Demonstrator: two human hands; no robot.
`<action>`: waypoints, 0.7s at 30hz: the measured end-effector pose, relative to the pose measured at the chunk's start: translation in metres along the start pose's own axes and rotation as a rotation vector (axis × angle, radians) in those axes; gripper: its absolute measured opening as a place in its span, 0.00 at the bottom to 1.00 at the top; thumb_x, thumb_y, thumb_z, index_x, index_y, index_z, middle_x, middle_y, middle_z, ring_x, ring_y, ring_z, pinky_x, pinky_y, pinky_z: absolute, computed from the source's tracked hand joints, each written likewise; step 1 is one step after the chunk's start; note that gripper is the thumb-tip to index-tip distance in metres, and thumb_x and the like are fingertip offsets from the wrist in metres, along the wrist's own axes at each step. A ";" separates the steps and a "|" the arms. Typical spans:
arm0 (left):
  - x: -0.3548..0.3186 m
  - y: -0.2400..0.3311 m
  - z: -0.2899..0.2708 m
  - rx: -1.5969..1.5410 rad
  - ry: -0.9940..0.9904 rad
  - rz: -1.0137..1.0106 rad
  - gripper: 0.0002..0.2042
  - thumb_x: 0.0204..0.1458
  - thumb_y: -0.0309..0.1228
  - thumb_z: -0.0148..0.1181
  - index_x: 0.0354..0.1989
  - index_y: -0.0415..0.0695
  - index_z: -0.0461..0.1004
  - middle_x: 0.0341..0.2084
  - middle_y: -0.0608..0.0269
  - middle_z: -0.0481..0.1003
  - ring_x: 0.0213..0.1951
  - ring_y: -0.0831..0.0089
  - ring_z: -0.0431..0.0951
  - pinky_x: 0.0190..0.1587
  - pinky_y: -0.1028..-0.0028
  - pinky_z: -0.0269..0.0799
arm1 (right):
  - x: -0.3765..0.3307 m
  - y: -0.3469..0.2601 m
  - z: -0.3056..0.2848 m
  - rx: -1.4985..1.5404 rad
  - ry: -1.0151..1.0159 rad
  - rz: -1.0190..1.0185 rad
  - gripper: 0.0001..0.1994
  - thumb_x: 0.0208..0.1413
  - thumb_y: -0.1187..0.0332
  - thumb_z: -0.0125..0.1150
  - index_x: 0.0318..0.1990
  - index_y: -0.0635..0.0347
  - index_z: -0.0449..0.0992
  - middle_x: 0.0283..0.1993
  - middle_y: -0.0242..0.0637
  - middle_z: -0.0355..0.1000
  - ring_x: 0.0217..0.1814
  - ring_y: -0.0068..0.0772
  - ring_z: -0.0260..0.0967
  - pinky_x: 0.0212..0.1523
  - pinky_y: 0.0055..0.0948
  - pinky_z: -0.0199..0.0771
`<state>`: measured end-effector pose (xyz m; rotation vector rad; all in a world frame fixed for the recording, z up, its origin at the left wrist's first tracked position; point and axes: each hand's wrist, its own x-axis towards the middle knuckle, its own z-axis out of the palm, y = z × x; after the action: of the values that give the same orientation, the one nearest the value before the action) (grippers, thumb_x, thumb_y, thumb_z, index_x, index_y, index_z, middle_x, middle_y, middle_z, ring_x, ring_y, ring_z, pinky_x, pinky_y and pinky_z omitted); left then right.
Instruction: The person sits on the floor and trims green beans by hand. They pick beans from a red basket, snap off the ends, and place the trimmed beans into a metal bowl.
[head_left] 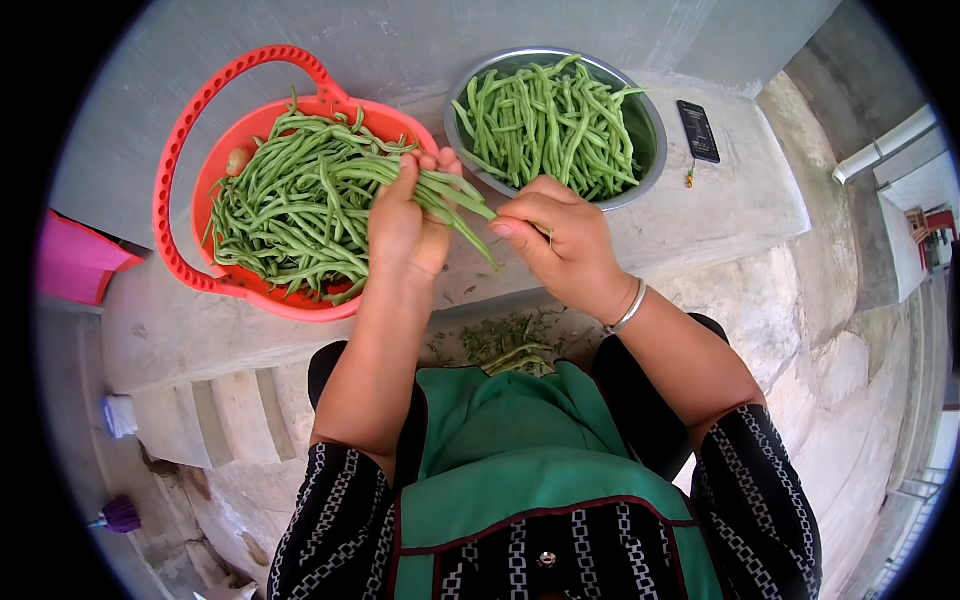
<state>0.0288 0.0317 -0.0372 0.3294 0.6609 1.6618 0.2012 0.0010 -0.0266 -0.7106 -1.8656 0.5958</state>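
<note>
My left hand point(408, 220) is closed around a small bunch of green beans point(447, 192), held over the right rim of a red plastic basket point(290, 308). Loose green beans point(290, 200) fill that basket. Fingers of my right hand point(563, 243), with a silver bangle on the wrist, pinch the tip of one bean from the bunch. Just behind my right hand stands a metal basin point(655, 150) heaped with more green beans point(550, 120).
A black phone point(698, 131) with a small charm lies on the concrete ledge point(740, 200), right of the basin. Bean scraps point(510, 340) are on the ground between my knees. Concrete steps point(225, 418) and a pink item point(80, 258) are at the left.
</note>
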 end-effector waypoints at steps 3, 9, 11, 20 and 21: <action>0.007 -0.008 -0.008 -0.084 0.112 -0.202 0.09 0.64 0.31 0.42 0.36 0.40 0.67 0.34 0.62 0.71 0.42 0.65 0.74 0.49 0.67 0.72 | 0.003 -0.007 -0.004 -0.108 0.043 -0.174 0.04 0.52 0.70 0.62 0.31 0.60 0.75 0.26 0.38 0.65 0.27 0.40 0.63 0.30 0.30 0.66; 0.005 0.010 -0.007 -0.195 0.016 -0.089 0.10 0.64 0.31 0.42 0.36 0.37 0.66 0.33 0.60 0.72 0.43 0.66 0.75 0.51 0.67 0.75 | 0.000 0.008 -0.023 0.632 -0.163 0.761 0.07 0.59 0.67 0.55 0.36 0.61 0.74 0.28 0.28 0.67 0.26 0.18 0.61 0.25 0.19 0.61; 0.003 0.010 -0.002 -0.176 0.025 -0.020 0.09 0.64 0.31 0.42 0.36 0.38 0.66 0.34 0.60 0.71 0.43 0.66 0.74 0.52 0.68 0.74 | -0.006 0.003 -0.012 0.680 -0.267 0.825 0.07 0.60 0.66 0.54 0.37 0.60 0.74 0.27 0.26 0.66 0.25 0.14 0.59 0.24 0.17 0.59; -0.005 0.004 0.005 -0.027 -0.014 0.131 0.07 0.64 0.30 0.42 0.36 0.41 0.65 0.30 0.63 0.70 0.41 0.64 0.74 0.51 0.63 0.71 | -0.012 0.007 0.010 0.092 -0.180 0.261 0.08 0.57 0.66 0.57 0.33 0.62 0.73 0.24 0.37 0.66 0.23 0.33 0.62 0.25 0.32 0.63; -0.004 0.005 0.002 -0.079 -0.058 0.074 0.09 0.64 0.31 0.42 0.37 0.39 0.66 0.31 0.63 0.70 0.41 0.68 0.74 0.51 0.67 0.73 | -0.010 0.006 0.008 0.031 -0.107 0.152 0.08 0.56 0.66 0.57 0.33 0.62 0.73 0.25 0.39 0.66 0.24 0.36 0.63 0.26 0.34 0.64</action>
<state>0.0269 0.0283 -0.0326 0.3470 0.5440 1.7373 0.1979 -0.0022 -0.0405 -0.8184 -1.9076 0.7721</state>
